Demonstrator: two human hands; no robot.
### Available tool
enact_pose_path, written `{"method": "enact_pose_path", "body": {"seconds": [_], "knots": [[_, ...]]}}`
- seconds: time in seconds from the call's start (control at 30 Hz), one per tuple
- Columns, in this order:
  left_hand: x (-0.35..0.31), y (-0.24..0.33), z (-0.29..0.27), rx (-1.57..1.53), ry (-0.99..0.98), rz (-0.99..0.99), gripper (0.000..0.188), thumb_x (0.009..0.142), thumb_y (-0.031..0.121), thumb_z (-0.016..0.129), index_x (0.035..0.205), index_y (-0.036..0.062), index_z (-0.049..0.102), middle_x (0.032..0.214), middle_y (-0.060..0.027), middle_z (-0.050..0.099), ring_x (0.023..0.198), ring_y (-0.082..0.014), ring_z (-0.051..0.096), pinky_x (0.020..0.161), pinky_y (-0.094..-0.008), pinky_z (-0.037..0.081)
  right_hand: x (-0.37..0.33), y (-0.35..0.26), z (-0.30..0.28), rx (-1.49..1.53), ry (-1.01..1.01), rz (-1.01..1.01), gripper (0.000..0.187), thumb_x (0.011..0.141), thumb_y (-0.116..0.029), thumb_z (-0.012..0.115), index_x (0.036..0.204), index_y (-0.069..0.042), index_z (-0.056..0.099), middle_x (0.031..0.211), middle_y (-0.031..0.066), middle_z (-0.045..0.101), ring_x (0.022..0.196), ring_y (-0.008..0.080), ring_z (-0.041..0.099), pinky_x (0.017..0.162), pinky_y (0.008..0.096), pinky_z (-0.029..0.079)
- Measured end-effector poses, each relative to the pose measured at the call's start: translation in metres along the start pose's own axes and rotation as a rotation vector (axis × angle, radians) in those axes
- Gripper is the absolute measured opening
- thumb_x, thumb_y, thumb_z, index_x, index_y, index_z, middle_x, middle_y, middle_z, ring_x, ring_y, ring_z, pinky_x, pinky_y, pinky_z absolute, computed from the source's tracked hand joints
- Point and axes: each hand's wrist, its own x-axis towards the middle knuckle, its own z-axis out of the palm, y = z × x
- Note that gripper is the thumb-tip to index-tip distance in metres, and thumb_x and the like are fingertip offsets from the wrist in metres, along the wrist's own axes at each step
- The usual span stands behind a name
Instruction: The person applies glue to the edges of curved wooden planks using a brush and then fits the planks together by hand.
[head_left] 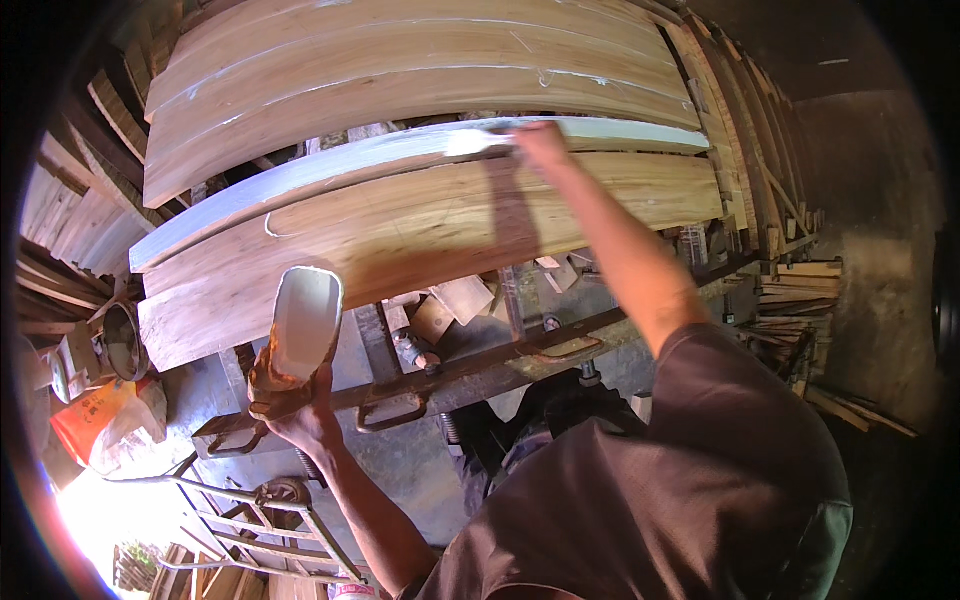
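My left hand [300, 405] is closed around the lower end of a cut-open container [308, 315], white inside with brown stains on its outside. It is held tilted, near the front edge of the nearest board [430, 235]. My right hand [542, 145] grips a small brush-like tool [498, 130], blurred and partly hidden by the fingers. This tool rests on a narrow board [300, 177] whose upper face is coated white. A thicker white patch [468, 143] lies just left of the tool.
Wide planks [420, 60] with white streaks lie beyond the coated board. A metal rail [470, 365] with handles runs along the front. Wood offcuts [460, 300] lie underneath. A metal cart [260, 525] and an orange bag [95, 420] stand lower left; stacked wood [800, 290] is at right.
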Motion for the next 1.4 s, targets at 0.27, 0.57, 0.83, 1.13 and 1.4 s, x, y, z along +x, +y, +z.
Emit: {"method": "enact_pose_path", "body": {"seconds": [0.27,0.57,0.83,1.13,1.4], "knots": [[-0.067,0.061,0.045,0.136,0.001,0.176,0.072,0.061,0.018,0.09,0.122,0.002,0.055,0.115,-0.0107,0.058,0.105,-0.0257,0.058,0.092,-0.0357,0.048,0.071,0.079,-0.217,-0.627,0.478,-0.191,0.025,0.086,-0.026,0.066,0.084,-0.002,0.072,0.073,0.0137,0.069,0.064,0.0204,0.064,0.063,0.0356,0.051],[-0.136,0.125,0.156,-0.278,-0.185,0.035,0.066,0.061,0.004,0.086,0.118,-0.0033,0.053,0.11,-0.0077,0.057,0.106,-0.0213,0.055,0.095,-0.0341,0.045,0.055,0.018,-0.016,-0.242,0.164,-0.531,0.018,0.082,-0.017,0.057,0.08,-0.008,0.073,0.079,0.021,0.068,0.081,0.0382,0.068,0.078,0.0468,0.053],[-0.134,0.125,0.171,-0.22,-0.207,-0.083,0.08,0.062,0.003,0.086,0.13,-0.0015,0.045,0.126,-0.0118,0.054,0.116,-0.0236,0.054,0.101,-0.0349,0.044,0.01,0.038,-0.124,-0.416,0.334,-0.46,0.017,0.081,-0.015,0.059,0.095,-0.011,0.066,0.084,0.0134,0.069,0.077,0.0323,0.068,0.066,0.0439,0.053],[-0.079,0.104,0.161,-0.092,-0.311,0.026,0.085,0.062,0.001,0.083,0.135,0.0012,0.04,0.128,-0.0116,0.054,0.117,-0.0233,0.055,0.103,-0.0369,0.044,-0.03,-0.01,0.042,-0.156,0.078,-0.77,0.019,0.086,-0.009,0.06,0.105,-0.01,0.065,0.087,0.015,0.067,0.079,0.0332,0.065,0.07,0.0427,0.052],[-0.053,0.091,0.141,-0.221,-0.349,-0.012,0.079,0.062,0.006,0.085,0.131,0.0015,0.046,0.126,-0.0132,0.056,0.116,-0.0243,0.056,0.102,-0.0372,0.044,0.001,0.042,-0.13,-0.425,0.545,-0.289,0.016,0.091,-0.017,0.054,0.087,-0.009,0.067,0.079,0.0156,0.069,0.075,0.035,0.066,0.067,0.0443,0.051]]}}
